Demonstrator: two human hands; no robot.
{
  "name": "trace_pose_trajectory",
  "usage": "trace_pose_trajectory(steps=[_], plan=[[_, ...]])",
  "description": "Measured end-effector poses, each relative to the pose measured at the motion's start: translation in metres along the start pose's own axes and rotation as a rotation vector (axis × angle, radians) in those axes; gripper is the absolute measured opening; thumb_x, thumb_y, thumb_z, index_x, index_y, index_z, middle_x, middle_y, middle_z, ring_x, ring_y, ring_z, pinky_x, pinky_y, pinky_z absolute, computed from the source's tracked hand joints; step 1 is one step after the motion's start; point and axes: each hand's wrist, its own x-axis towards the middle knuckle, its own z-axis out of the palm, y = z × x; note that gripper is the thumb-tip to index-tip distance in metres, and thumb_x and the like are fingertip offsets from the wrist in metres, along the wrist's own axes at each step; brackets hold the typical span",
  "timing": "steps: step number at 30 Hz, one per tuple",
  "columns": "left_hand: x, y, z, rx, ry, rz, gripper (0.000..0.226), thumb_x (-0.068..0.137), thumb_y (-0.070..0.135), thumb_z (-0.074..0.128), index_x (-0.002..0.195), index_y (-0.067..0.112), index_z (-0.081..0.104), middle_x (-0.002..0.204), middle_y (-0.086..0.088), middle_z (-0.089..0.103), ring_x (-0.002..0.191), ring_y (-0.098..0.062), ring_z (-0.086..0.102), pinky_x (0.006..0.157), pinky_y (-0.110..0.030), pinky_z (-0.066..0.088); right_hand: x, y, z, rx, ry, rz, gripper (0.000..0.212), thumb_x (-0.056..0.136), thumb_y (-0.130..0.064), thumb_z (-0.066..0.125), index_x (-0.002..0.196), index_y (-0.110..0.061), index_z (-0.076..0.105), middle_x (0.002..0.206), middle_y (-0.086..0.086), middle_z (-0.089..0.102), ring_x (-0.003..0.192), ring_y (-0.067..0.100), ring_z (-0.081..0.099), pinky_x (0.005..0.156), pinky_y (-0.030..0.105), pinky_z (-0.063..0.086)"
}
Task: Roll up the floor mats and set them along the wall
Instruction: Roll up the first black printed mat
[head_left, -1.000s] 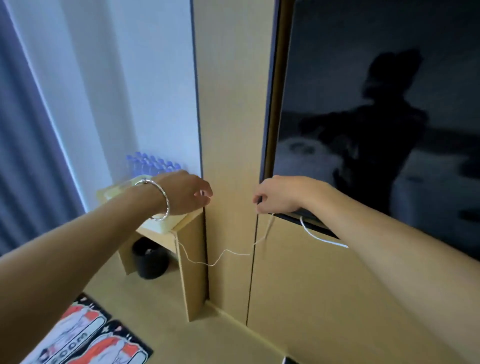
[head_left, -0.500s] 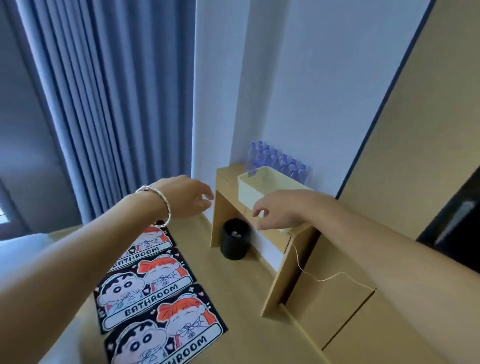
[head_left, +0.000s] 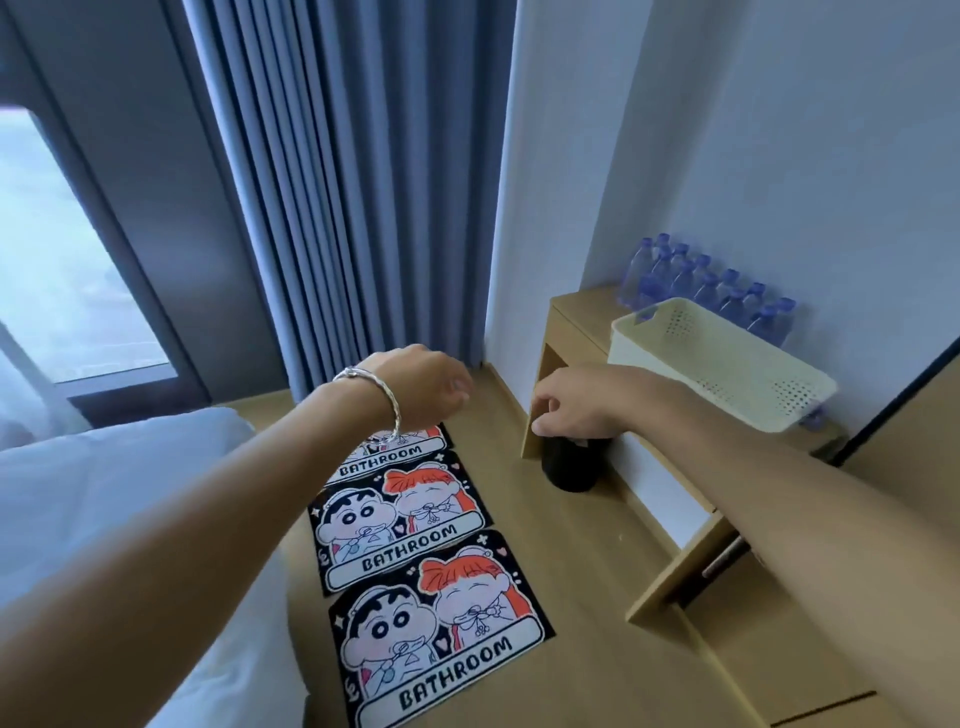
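Observation:
Three cartoon floor mats printed "BATHROOM" lie flat in a row on the wooden floor: the near mat (head_left: 441, 629), the middle mat (head_left: 400, 519) and the far mat (head_left: 395, 449), which my left wrist partly hides. My left hand (head_left: 431, 387), with a silver bangle, hovers above the far mat, fingers loosely curled and holding nothing. My right hand (head_left: 571, 405) hangs in the air in front of the wooden side table (head_left: 576, 312), fingers loosely curled and holding nothing.
A cream basket (head_left: 727, 358) and several water bottles (head_left: 701, 280) stand on the side table, a black bin (head_left: 569, 465) beneath it. Blue curtains (head_left: 353, 182) cover the far wall. A white bed (head_left: 104, 509) lies on the left, wooden cabinets on the right.
My view has swung left and down from the dark screen and wooden panels to the floor mats. Both hands have left the thin white cord and now hang empty.

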Motion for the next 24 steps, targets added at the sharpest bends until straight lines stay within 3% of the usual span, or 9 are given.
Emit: trace_pose_trajectory(steps=[3,5,8,13,18,24], plan=[[0.025,-0.029,0.0,0.042,-0.043,-0.045,0.028,0.093,0.037,0.04,0.106,0.031,0.064,0.101,0.007,0.068,0.091,-0.018,0.064,0.081,-0.038,0.055,0.049,0.003,-0.008,0.027,0.02,-0.036,0.039,0.094,-0.037,0.048,0.129,-0.022,0.055,0.117,-0.002,0.061,0.105,0.02,0.056,0.091,0.034,0.047],[0.04,-0.049,-0.008,0.083,-0.056,-0.088,0.028,0.092,0.035,0.039,0.102,0.028,0.065,0.098,0.004,0.069,0.091,-0.02,0.064,0.079,-0.038,0.055,0.079,0.003,-0.02,0.048,0.024,-0.06,0.04,0.094,-0.037,0.048,0.13,-0.022,0.054,0.127,-0.001,0.058,0.109,0.021,0.056,0.093,0.035,0.047],[0.06,-0.075,-0.024,0.125,-0.056,-0.139,0.029,0.093,0.033,0.039,0.101,0.023,0.065,0.098,0.0,0.069,0.089,-0.02,0.064,0.078,-0.037,0.055,0.114,-0.001,-0.041,0.059,0.032,-0.08,0.041,0.094,-0.04,0.049,0.132,-0.025,0.052,0.13,-0.001,0.056,0.113,0.021,0.055,0.094,0.035,0.046],[0.086,-0.095,-0.049,0.152,-0.079,-0.156,0.028,0.094,0.037,0.041,0.113,0.035,0.061,0.105,0.01,0.065,0.092,-0.014,0.063,0.081,-0.034,0.055,0.152,-0.005,-0.08,0.038,0.042,-0.104,0.043,0.089,-0.047,0.051,0.128,-0.032,0.054,0.131,-0.006,0.056,0.116,0.019,0.054,0.099,0.04,0.044],[0.118,-0.109,-0.073,0.183,-0.036,-0.122,0.031,0.093,0.036,0.037,0.113,0.034,0.061,0.11,0.009,0.064,0.1,-0.016,0.061,0.084,-0.037,0.053,0.174,0.008,-0.11,0.095,0.096,-0.092,0.037,0.09,-0.04,0.05,0.119,-0.022,0.061,0.119,0.0,0.065,0.107,0.021,0.062,0.095,0.041,0.048],[0.16,-0.135,-0.066,0.218,-0.083,-0.046,0.033,0.093,0.039,0.038,0.121,0.036,0.056,0.122,0.007,0.06,0.109,-0.018,0.057,0.092,-0.037,0.049,0.196,0.013,-0.105,0.095,0.057,-0.002,0.037,0.093,-0.039,0.05,0.123,-0.019,0.06,0.124,0.001,0.061,0.112,0.021,0.056,0.095,0.036,0.046]])
